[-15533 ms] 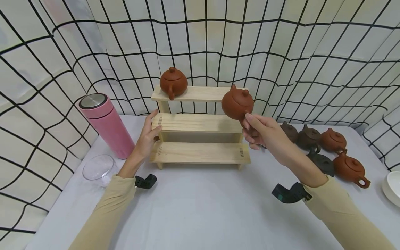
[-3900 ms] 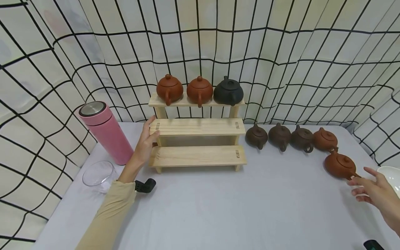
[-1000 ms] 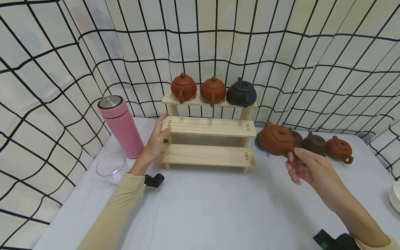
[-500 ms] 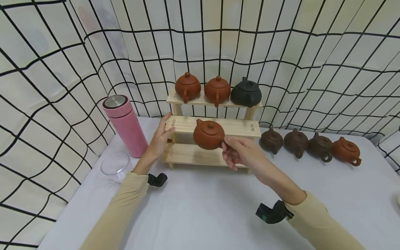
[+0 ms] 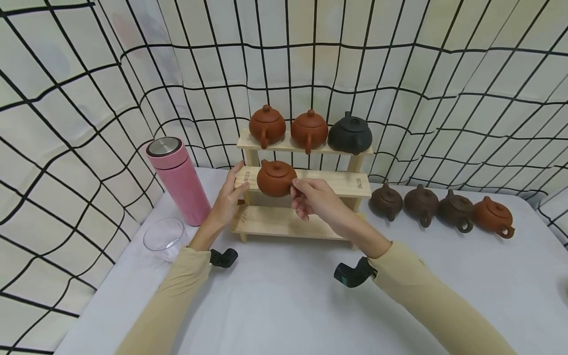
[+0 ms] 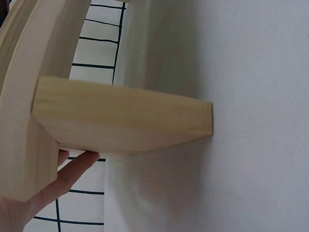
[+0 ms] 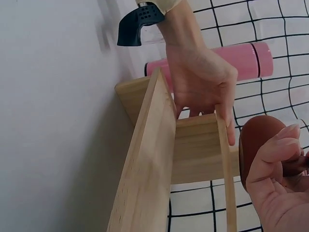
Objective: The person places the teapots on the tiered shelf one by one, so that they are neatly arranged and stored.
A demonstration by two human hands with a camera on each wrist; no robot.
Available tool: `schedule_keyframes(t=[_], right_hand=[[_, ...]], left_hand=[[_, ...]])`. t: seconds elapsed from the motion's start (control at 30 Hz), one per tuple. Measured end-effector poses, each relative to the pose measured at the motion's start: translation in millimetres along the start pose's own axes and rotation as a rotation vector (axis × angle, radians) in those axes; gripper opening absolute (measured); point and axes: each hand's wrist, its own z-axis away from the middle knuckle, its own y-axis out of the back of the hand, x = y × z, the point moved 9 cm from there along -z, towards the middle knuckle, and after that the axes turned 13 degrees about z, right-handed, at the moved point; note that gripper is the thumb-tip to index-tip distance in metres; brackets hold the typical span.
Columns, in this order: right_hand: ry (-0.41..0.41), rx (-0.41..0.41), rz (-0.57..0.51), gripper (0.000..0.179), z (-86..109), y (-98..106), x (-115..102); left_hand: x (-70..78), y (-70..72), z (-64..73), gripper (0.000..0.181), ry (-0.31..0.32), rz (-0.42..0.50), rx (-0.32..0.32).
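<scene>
My right hand (image 5: 316, 197) pinches the handle of a reddish-brown clay teapot (image 5: 276, 178), which appears over the left part of the middle board; whether it touches the wood cannot be told. In the right wrist view the teapot (image 7: 258, 140) shows only partly behind my fingers. My left hand (image 5: 225, 199) grips the left end of the three-tier wooden shelf (image 5: 328, 183), thumb on the middle board. From the left wrist camera, its fingers (image 6: 72, 176) reach behind the side upright. On the top board stand two red-brown teapots (image 5: 267, 125) and a black teapot (image 5: 350, 134).
Right of the shelf, three dark brown teapots (image 5: 420, 203) and a red-brown teapot (image 5: 492, 215) stand in a row on the white tablecloth (image 5: 284, 296). A pink thermos (image 5: 179, 185) and a clear glass bowl (image 5: 163, 235) are at left. Black wire grid (image 5: 301, 47) encloses the back and sides.
Over the last second my right hand has carried the teapot leftward from beside the shelf to the middle board's left part. My left hand has stayed on the shelf.
</scene>
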Motion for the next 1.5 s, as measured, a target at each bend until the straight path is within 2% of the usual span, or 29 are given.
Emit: schedule_keyframes(t=[0.27,0.4,0.7,0.93,1.27,1.5], right_hand=[[-0.006,0.047,-0.011,0.033,-15.3,-4,4],[-0.001,0.059,0.017,0.034,-18.5,-7,3],[0.027,0.017,0.008,0.039,-25.5,-34,-2],[0.033,0.025,-0.039,0.035,-29.0,-47,-5],[0.033,0.029,-0.079,0.034,-29.5,-46,1],[0.026,-0.036,-0.096,0.035,-12.6,-37,12]], left_hand=[[0.7,-2.2,0.7,0.067,-0.005,-0.010,0.001],[0.5,-2.1,0.5,0.067,-0.007,-0.016,0.007],[2.3,1.2,0.7,0.067,-0.002,-0.056,0.033],[1.2,1.5,1.4,0.067,0.000,-0.077,0.033],[1.8,-1.6,0.9,0.066,0.000,-0.081,0.024],[3.3,1.3,1.9,0.064,-0.007,-0.096,0.039]])
